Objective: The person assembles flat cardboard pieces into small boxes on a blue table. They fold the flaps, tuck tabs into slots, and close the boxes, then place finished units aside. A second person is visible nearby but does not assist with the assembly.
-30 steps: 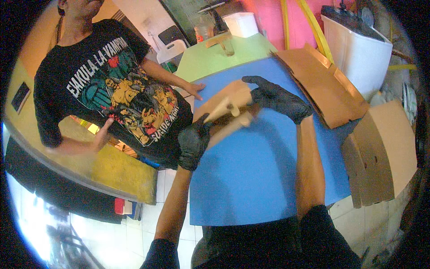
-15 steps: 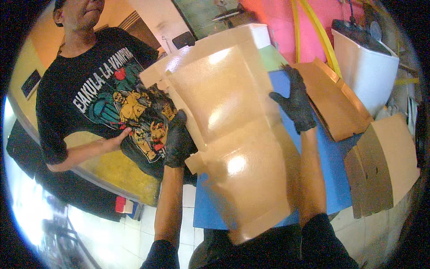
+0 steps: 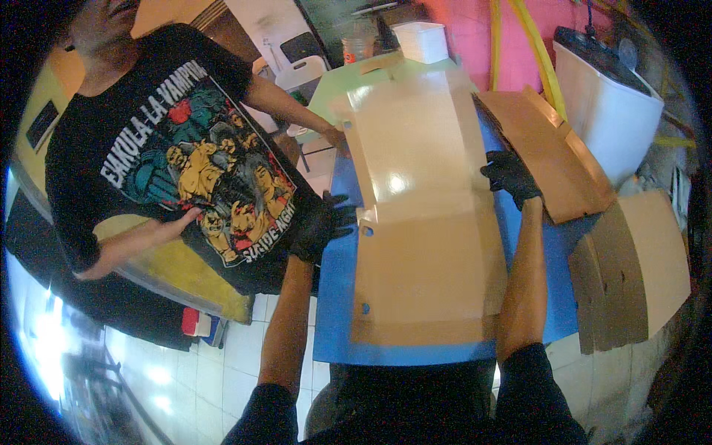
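Observation:
A flat, glossy brown cardboard box blank lies lengthwise on the blue tabletop, with creases across it and small cut-outs along its left side. My left hand, in a black glove, is open beside that side, fingers spread toward the cardboard and holding nothing. By the right edge is my right hand, also black-gloved, its fingers loosely bent and apart, with nothing held. Another person's hand is at the blank's far left edge; whether it grips the cardboard I cannot tell.
A co-worker in a printed black T-shirt stands at the left. Folded brown cardboard lies at the right of the table, with more stacked cardboard beyond its edge. Farther back are a white bin and a white container.
The cardboard blank, raised and tilted between my hands before, now rests flat on the table. Both hands have let go, and the co-worker's arm now reaches to its far left edge.

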{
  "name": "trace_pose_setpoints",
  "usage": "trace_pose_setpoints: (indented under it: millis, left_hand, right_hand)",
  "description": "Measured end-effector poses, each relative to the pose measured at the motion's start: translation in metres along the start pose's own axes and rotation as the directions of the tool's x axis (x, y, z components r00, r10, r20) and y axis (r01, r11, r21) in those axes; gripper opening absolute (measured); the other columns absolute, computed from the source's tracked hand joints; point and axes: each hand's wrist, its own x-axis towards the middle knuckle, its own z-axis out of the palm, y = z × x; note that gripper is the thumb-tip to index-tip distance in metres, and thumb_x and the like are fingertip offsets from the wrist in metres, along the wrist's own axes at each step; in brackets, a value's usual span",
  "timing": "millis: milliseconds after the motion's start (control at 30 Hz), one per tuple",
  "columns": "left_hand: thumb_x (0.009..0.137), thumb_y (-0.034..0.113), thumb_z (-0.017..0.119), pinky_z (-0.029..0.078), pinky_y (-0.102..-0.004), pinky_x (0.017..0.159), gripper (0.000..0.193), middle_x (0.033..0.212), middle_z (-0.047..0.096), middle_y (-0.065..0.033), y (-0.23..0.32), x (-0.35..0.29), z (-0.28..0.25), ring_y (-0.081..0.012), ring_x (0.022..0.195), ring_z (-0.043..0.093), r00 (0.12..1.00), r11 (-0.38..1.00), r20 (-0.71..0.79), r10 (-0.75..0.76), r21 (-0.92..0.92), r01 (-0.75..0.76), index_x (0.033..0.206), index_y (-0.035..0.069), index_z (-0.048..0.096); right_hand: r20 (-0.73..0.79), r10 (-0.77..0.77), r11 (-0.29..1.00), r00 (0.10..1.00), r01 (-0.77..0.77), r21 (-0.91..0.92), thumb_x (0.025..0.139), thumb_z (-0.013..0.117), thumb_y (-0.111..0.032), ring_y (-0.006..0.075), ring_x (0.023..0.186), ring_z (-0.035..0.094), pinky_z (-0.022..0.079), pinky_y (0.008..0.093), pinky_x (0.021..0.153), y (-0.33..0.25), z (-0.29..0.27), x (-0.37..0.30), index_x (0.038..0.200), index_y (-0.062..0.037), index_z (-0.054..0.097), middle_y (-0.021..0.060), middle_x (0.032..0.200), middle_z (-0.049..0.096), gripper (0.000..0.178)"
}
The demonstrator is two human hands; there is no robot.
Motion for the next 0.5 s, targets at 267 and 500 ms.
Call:
trace_pose_setpoints:
  millis: [267, 500]
  left_hand:
    - [0.1, 0.024, 0.056, 0.057, -0.0377, 0.086, 0.041, 0.126, 0.065, -0.0111, -0.069, 0.023, 0.009, -0.0222, 0.111, 0.065, 0.968, 0.976, -0.175, 0.18, 0.157, -0.153, 0.136, 0.004, 0.052]
    - [0.077, 0.034, 0.083, 0.055, -0.0316, 0.064, 0.062, 0.083, 0.067, -0.0103, -0.054, 0.017, 0.059, -0.0177, 0.067, 0.063, 0.968, 0.837, -0.238, 0.081, 0.543, 0.063, 0.122, -0.002, 0.058]
  right_hand:
    - [-0.06, -0.039, 0.78, 0.997, -0.006, -0.625, 0.094, 0.055, -0.05, 0.0301, 0.103, 0.063, 0.049, 0.0415, 0.093, 0.056, -0.017, 0.0, 0.116, -0.0016, 0.066, 0.0204, 0.111, 0.066, 0.054]
    - [0.135, -0.092, 0.536, 0.986, 0.164, -0.828, 0.091, 0.061, -0.043, 0.0311, 0.092, 0.064, 0.05, 0.0434, 0.083, 0.027, -0.021, -0.072, 0.099, 0.0006, 0.063, 0.019, 0.095, 0.067, 0.045]
